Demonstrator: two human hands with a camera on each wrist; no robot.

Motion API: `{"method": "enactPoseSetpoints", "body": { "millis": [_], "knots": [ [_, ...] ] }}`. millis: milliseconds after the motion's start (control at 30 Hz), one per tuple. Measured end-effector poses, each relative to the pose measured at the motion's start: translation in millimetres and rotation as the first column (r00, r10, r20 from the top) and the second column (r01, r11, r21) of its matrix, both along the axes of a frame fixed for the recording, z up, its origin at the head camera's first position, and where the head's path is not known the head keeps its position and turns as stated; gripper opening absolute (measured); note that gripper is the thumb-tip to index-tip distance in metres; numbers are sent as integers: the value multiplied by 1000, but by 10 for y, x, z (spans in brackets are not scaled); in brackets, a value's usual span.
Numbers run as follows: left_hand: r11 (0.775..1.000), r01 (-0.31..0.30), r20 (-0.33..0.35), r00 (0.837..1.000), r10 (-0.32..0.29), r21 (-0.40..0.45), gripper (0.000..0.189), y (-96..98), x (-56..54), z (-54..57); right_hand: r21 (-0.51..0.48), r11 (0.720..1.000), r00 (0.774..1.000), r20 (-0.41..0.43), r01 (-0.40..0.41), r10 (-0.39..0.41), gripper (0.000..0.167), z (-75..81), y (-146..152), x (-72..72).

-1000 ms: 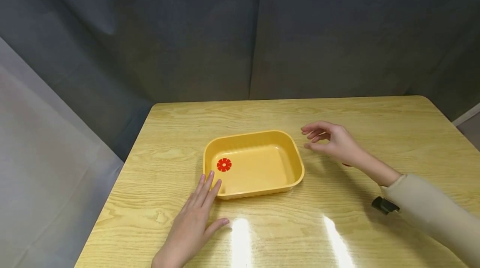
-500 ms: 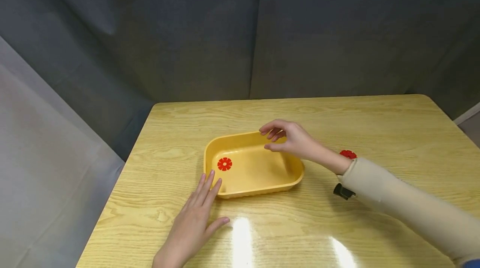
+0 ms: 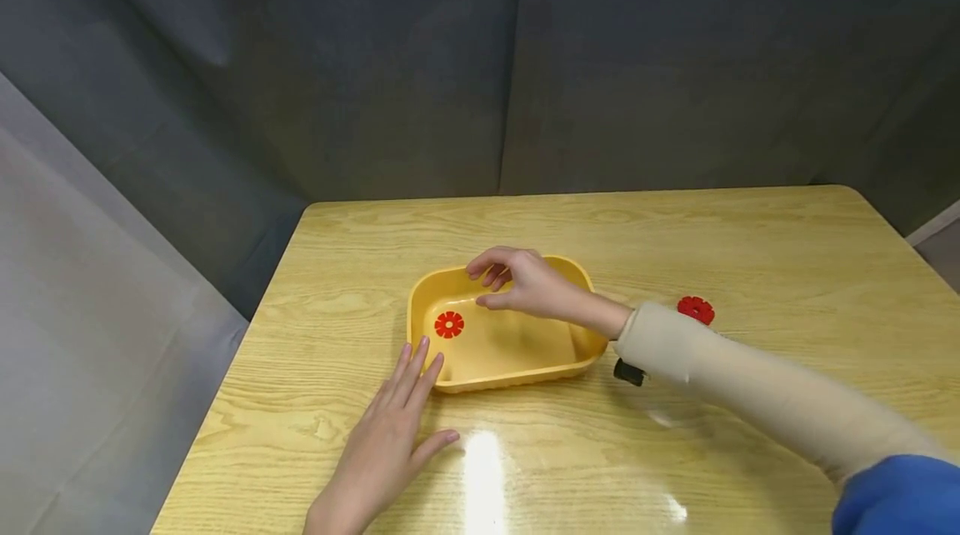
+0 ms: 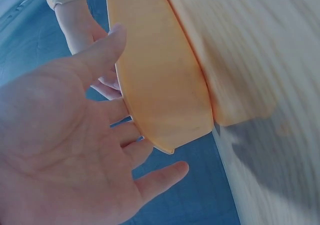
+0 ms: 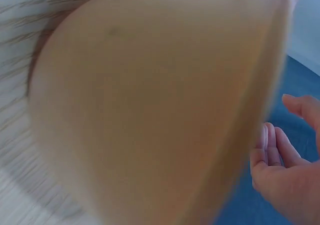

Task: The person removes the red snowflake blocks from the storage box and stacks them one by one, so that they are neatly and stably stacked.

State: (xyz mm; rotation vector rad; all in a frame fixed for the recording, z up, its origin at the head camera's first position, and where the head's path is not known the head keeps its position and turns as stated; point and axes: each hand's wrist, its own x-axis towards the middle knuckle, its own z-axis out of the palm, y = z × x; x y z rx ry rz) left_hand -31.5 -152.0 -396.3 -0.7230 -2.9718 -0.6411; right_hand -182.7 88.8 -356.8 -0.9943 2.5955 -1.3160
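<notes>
A yellow plastic bin lies on the table with a red flower-shaped notched disc on its floor, toward the left. Over the bin hovers my right hand, fingers loosely bent and thumb apart, no object visible between them. My left hand has its fingers stretched out, with the tips at the bin's near left corner; the left wrist view shows those fingers against the bin's rim. In the right wrist view the bin's wall fills most of the picture, and the right hand appears at the edge.
A second red notched disc lies on the wooden table, right of the bin and just behind the right sleeve. A dark grey curtain hangs behind the table's back edge. A pale cloth hangs at the left.
My right hand has moved left, from beside the bin to above it. The disc on the right, mostly covered by the arm before, now shows. The left hand stays put.
</notes>
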Motion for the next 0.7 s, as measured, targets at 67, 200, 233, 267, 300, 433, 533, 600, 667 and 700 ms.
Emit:
{"method": "enactPoseSetpoints", "body": {
  "millis": [67, 200, 233, 267, 300, 433, 533, 600, 667, 700],
  "knots": [
    [1000, 0, 2, 1000, 0, 1, 84, -1, -3, -1, 2, 1000, 1000, 19, -7, 6, 37, -14, -59, -13],
    [1000, 2, -1, 1000, -2, 2, 84, -4, -11, 0, 24, 1000, 999, 42, -18, 17, 38, -58, -166, -48],
    [1000, 2, -2, 1000, -2, 0, 84, -6, -12, 0, 31, 999, 999, 49, -21, 20, 38, -73, -190, -59],
    [1000, 2, -3, 1000, -2, -3, 84, -9, -12, -1, 43, 999, 998, 52, -24, 22, 38, -91, -212, -69],
    [1000, 2, -4, 1000, -2, -7, 84, -12, -12, -1, 53, 998, 998, 60, -26, 22, 39, -111, -232, -79],
    [1000, -1, -4, 1000, 0, -13, 84, -25, -12, 0, 94, 995, 996, 85, -29, 21, 38, -195, -307, -102],
    [1000, -3, -1, 1000, 3, -10, 85, -30, -11, 4, 122, 992, 998, 63, -35, 28, 39, -271, -362, -107],
    [1000, -4, 2, 1000, 4, -10, 85, -32, -11, 5, 133, 990, 999, 38, -39, 34, 40, -323, -399, -105],
    [1000, -2, 5, 1000, 3, -9, 85, -33, -11, 5, 153, 987, 999, 9, -41, 40, 41, -380, -433, -97],
    [1000, -2, 7, 1000, 2, -10, 85, -34, -11, 5, 167, 985, 999, -6, -39, 41, 41, -407, -449, -91]
  ]
}}
